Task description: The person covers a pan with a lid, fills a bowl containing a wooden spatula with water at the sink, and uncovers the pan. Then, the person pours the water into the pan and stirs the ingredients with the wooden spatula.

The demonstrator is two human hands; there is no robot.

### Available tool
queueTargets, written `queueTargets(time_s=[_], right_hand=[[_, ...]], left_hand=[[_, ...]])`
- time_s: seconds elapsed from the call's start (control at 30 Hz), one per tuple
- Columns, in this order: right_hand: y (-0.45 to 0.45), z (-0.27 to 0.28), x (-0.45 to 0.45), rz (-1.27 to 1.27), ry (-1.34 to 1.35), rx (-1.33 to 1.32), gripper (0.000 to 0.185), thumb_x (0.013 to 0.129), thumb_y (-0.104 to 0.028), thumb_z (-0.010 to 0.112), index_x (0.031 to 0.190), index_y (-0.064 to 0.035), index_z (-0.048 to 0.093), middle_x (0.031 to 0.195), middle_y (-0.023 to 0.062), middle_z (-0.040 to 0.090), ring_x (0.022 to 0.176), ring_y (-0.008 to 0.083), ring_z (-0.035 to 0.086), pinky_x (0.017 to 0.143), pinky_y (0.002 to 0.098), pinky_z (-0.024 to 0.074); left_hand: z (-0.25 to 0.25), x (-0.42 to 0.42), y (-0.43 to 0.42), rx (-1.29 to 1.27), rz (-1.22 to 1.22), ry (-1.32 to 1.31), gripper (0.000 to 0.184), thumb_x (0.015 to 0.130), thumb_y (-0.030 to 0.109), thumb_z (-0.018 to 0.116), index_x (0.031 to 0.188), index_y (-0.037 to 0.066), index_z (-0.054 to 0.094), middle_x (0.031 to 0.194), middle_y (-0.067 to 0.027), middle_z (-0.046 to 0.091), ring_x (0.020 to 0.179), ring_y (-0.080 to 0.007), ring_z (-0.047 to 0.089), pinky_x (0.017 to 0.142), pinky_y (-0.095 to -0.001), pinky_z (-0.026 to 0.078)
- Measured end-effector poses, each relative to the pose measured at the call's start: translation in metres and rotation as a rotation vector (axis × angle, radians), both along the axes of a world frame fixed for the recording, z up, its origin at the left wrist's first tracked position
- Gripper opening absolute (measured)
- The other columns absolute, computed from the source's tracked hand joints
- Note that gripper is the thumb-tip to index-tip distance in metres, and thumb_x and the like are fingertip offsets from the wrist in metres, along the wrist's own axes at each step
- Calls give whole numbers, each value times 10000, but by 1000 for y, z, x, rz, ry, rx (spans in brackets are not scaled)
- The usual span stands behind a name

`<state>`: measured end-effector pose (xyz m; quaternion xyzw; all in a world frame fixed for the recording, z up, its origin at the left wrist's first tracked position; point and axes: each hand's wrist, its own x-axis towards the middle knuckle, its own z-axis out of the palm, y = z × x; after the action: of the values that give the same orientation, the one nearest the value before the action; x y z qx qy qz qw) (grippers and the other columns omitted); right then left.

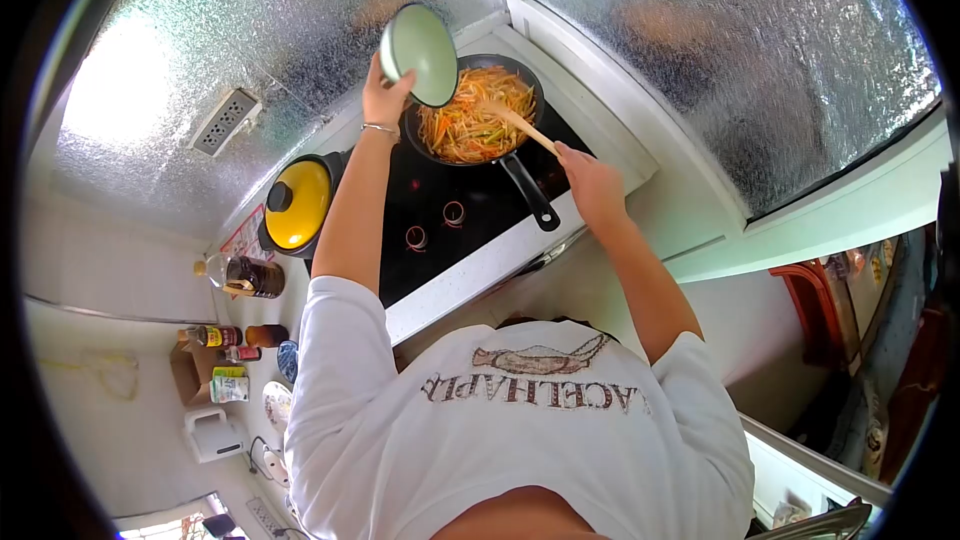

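Observation:
My left hand (386, 95) grips the rim of a pale green bowl (422, 55), which is tilted on its side over the left edge of a frying pan (520, 180). The bowl's inside faces me and looks bare. Shredded vegetables (470, 120), orange and pale green, fill much of the pan. My right hand (592, 183) is closed around the handle of a wooden spatula (525, 127), whose tip rests among the shreds. The pan sits on a black cooktop (400, 240), its handle pointing toward me.
A black pot with a yellow lid (300, 202) stands left of the cooktop. Beyond it are a dark sauce bottle (255, 277), several jars (265, 335) and a white appliance (213, 435). A power strip (222, 122) hangs on the foil-covered wall. A white-framed panel (700, 240) borders the right.

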<state>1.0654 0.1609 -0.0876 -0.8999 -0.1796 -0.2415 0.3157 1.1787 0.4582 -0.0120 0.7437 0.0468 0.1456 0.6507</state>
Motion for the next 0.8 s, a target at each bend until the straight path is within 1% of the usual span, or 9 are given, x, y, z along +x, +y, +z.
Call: queueTargets(time_s=[0.07,0.17,0.3,0.33,0.43,0.47,0.53,0.57,0.8], right_hand=[[0,-5,3,-40,46,71,244,828,-134,548,1062,-89,595,804,91,632,602,226,596,506,326,456],[1,1,3,-94,245,274,203,854,-153,537,1021,-80,626,773,99,640,557,213,590,511,309,456],[-4,3,7,-65,592,648,212,874,-172,521,1019,-57,624,805,84,661,505,132,566,499,262,448],[-5,3,10,-44,591,637,212,874,-172,521,1019,-57,624,805,84,661,505,132,566,499,262,448],[-7,6,18,56,811,1173,224,882,-198,541,1027,-33,583,890,91,663,530,72,535,478,203,423],[-9,4,21,87,828,1146,224,882,-198,541,1027,-33,583,890,91,663,530,72,535,478,203,423],[-12,1,31,187,901,1547,201,870,-200,568,1011,-57,573,938,123,653,559,63,529,478,175,416],[-14,2,35,244,946,1621,182,868,-185,572,1009,-70,561,999,155,632,573,58,521,470,154,406],[44,59,23,636,1050,1597,160,885,-170,543,984,-45,554,1038,199,608,523,82,492,430,171,396]], left_hand=[[3,-4,3,-148,46,80,561,787,218,618,1294,183,381,1129,-92,509,1103,-259,467,842,-482,461],[-12,-4,16,-810,120,192,571,775,189,615,1259,144,317,1269,-144,355,1183,-329,374,961,-539,373],[-7,-25,10,-1263,-26,125,523,790,193,568,1243,102,322,1274,-162,360,1223,-364,343,977,-550,356],[2,-38,3,-1269,-13,105,523,790,193,568,1243,102,322,1274,-162,360,1223,-364,343,977,-550,356],[14,-79,-1,-1140,-377,-70,496,795,226,546,1224,41,377,1252,-161,425,1164,-381,420,948,-507,412],[13,-95,-1,-1074,-383,-113,496,800,249,539,1228,44,394,1257,-160,434,1154,-371,438,925,-487,438],[13,-131,-1,-1128,-395,-147,510,804,264,540,1243,50,393,1258,-155,442,1157,-343,447,914,-480,447],[15,-152,-5,-1107,-322,-183,500,803,282,559,1212,33,415,1194,-131,495,1064,-283,523,838,-408,496],[-31,-316,11,-1278,78,-324,446,791,145,544,1199,0,437,1170,-134,521,1062,-271,519,886,-409,450]])
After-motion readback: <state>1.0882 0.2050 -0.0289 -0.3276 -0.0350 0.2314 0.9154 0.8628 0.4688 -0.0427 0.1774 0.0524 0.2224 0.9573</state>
